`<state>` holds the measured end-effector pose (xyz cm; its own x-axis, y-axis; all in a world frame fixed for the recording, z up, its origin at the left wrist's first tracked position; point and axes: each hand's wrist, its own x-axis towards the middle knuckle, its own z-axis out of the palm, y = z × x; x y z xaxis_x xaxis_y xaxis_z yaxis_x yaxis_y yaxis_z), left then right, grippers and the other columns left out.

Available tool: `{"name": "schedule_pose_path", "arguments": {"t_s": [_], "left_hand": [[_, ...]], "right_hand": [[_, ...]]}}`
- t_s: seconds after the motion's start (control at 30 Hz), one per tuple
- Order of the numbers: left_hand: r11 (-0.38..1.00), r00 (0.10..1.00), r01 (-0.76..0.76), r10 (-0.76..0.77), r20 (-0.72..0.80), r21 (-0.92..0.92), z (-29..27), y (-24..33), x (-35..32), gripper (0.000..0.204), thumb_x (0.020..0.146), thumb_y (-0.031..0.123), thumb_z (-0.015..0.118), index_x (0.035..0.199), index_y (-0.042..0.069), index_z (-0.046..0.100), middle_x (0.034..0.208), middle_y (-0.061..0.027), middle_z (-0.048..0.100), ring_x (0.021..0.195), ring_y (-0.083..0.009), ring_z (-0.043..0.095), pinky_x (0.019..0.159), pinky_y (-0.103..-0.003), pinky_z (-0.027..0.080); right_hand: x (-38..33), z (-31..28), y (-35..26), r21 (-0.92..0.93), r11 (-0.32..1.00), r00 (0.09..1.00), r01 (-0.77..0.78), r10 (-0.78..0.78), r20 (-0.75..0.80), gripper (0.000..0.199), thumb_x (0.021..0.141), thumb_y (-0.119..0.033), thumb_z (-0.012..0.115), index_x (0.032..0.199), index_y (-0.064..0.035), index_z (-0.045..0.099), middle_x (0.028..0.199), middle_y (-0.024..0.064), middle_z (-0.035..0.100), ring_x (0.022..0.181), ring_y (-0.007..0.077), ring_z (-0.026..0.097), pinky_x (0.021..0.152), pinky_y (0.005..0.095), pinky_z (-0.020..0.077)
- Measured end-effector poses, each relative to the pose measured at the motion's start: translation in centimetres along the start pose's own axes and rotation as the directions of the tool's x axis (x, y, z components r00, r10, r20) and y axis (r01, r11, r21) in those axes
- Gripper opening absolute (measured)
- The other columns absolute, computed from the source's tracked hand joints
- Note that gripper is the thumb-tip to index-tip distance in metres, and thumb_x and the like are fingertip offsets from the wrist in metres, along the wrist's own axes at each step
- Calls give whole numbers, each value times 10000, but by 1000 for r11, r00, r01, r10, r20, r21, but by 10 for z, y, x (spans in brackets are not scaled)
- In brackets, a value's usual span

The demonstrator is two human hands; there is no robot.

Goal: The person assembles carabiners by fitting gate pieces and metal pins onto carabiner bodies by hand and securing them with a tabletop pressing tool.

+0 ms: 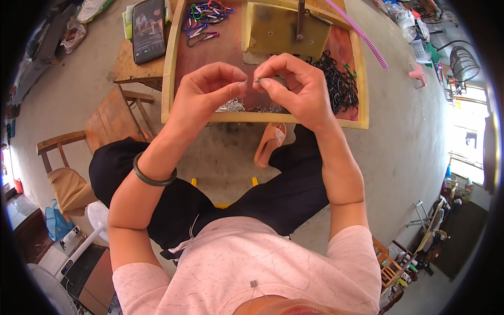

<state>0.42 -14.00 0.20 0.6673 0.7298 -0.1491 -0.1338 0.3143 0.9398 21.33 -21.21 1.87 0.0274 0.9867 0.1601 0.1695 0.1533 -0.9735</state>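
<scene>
Over the wooden tray [236,118], both my hands are raised with their fingertips close together. My left hand [210,89] pinches thumb against forefinger; a tiny metallic bit shows at the tips, too small to name. Thumb and forefinger of my right hand [299,86] close on a small green piece [259,79], mostly hidden by the fingers. Beneath the hands lie small silver metal parts [232,105]. Black carabiner-like hooks [338,86] are heaped at the tray's right, with a green hook [350,70] among them. Finished-looking coloured carabiners [202,37] lie at the far left.
A metal plate fixture [286,31] with an upright lever [301,21] stands in the tray's far part. Left of the tray, a phone [149,31] leans on a wooden stool [134,65]. A wooden chair [113,118] and a white fan [97,215] are nearer left.
</scene>
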Motion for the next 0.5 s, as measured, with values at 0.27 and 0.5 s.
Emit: {"name": "schedule_pose_path", "arguments": {"t_s": [0.27, 0.5], "left_hand": [[999, 1000, -13, 15, 27, -47, 0, 6, -1, 144, 943, 50, 739, 1071, -8, 711, 973, -42, 742, 916, -111, 687, 859, -272, 545], [995, 998, -35, 41, 55, -98, 0, 7, -3, 129, 944, 59, 742, 1052, -5, 714, 946, -53, 745, 880, -98, 676, 793, -249, 526]], "right_hand": [[9, 5, -3, 98, 995, 998, -28, 22, 53, 72, 937, -62, 681, 987, -11, 677, 868, 0, 670, 769, 65, 629, 712, 241, 533], [10, 6, -3, 154, 986, 995, -59, 46, 91, 81, 933, -60, 682, 994, -9, 672, 881, -2, 666, 826, 65, 624, 740, 250, 527]]}}
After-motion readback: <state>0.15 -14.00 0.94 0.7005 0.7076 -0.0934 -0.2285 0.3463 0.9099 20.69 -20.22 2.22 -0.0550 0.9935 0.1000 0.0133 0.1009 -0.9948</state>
